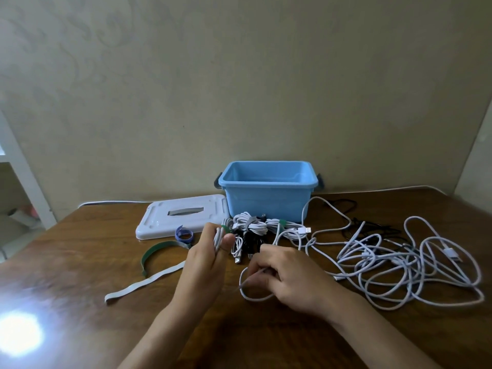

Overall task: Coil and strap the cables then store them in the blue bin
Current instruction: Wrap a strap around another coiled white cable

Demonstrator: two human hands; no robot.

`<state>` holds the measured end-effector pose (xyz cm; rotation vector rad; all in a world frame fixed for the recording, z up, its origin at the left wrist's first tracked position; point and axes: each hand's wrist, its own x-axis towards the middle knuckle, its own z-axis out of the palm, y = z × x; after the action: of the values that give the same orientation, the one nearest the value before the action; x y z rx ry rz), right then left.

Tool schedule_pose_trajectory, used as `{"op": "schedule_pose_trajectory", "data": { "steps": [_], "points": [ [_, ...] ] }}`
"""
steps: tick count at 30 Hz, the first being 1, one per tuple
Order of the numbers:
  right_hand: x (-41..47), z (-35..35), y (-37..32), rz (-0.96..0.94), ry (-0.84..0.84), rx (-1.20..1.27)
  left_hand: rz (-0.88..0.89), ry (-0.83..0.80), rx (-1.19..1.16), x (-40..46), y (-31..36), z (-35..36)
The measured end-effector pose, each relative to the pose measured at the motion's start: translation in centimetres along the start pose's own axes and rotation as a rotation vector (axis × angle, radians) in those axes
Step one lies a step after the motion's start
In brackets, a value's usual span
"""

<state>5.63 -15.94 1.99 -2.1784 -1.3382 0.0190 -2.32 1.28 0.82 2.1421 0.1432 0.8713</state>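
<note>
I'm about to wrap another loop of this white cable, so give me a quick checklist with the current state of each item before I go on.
1. Coil held in left hand: ok, fingers pinch several white loops.
2. Right hand feeding the white cable: ok, cable runs through its grip.
3. Slack free to pull: not ok, the loose cable pile looks tangled.
4. Strap within reach: ok, green strap and white strap lie by the left hand.
5. Blue bin open: ok, lid lies beside it.
6. Bin contents: cannot tell.
</note>
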Motion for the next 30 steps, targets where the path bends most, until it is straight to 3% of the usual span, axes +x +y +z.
{"op": "schedule_pose_trajectory", "data": {
  "steps": [7,14,17,25,30],
  "points": [
    [-0.4,-0.1,-0.8,-0.13,0.253,-0.085,0.025,-0.156,0.044,0.0,-0.4,-0.4],
    [-0.2,-0.6,-0.2,-0.083,0.215,-0.019,0.027,-0.321,-0.006,0.0,-0.3,-0.8],
    [-0.1,-0.5,-0.2,-0.075,0.198,0.004,-0.005,-0.397,0.141,-0.1,0.0,-0.4],
    [-0.1,-0.8,-0.6,-0.015,0.361,-0.148,0.082,-0.268,0.364,-0.4,0.2,0.1],
    [0.2,-0.8,-0.3,0.008,0.305,-0.153,0.089,-0.108,0.34,-0.5,0.1,0.2]
  ]
}}
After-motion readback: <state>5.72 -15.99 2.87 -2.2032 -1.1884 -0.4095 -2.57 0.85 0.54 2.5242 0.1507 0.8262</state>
